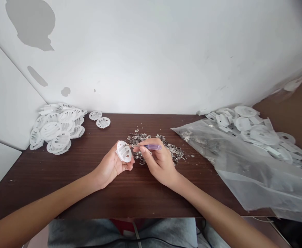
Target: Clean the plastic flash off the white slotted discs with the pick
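Observation:
My left hand [112, 164] is closed round a round white plastic piece with slots [124, 151], holding it tilted above the table. In my right hand [161, 160] is a screwdriver [153, 147] with a clear purple handle. Its thin shaft points left, and the tip meets the upper part of the slotted piece; whether it sits in a hole I cannot tell. Beneath and behind my right hand lies a heap of small black and silvery bits [175, 153], too small to name and partly hidden by the hand.
A pile of similar white slotted pieces [61, 139] stands at the left, with two loose pieces [103, 122] beside it. At the right, a clear plastic bag [243, 179] lies before more white parts [246, 124]. A white wall [151, 62] closes off the brown table [70, 175] at the back.

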Available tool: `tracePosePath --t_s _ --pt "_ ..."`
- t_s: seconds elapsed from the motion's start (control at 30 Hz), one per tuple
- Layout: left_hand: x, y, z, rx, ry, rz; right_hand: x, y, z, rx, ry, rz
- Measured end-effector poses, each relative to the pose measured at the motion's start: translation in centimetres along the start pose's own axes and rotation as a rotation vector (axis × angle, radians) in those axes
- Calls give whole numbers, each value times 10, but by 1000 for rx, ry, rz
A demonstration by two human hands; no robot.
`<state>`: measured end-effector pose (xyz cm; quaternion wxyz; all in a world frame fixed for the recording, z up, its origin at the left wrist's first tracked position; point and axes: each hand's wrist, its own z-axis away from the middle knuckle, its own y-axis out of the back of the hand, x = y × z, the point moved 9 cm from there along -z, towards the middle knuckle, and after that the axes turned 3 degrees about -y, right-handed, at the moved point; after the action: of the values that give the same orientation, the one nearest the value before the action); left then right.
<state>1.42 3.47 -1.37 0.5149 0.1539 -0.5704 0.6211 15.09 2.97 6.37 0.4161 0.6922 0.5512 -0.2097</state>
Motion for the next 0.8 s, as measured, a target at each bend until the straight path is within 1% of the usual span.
tracePosePath --t_s 0.27,0.63,0.8 --pt "-3 2 -1 8 24 31 2 1 2 2 -44 57" --pt "-1 0 0 -2 19 38 2 2 1 12 -36 34" --pt "0 1 -1 22 19 20 2 2 2 22 -29 41"
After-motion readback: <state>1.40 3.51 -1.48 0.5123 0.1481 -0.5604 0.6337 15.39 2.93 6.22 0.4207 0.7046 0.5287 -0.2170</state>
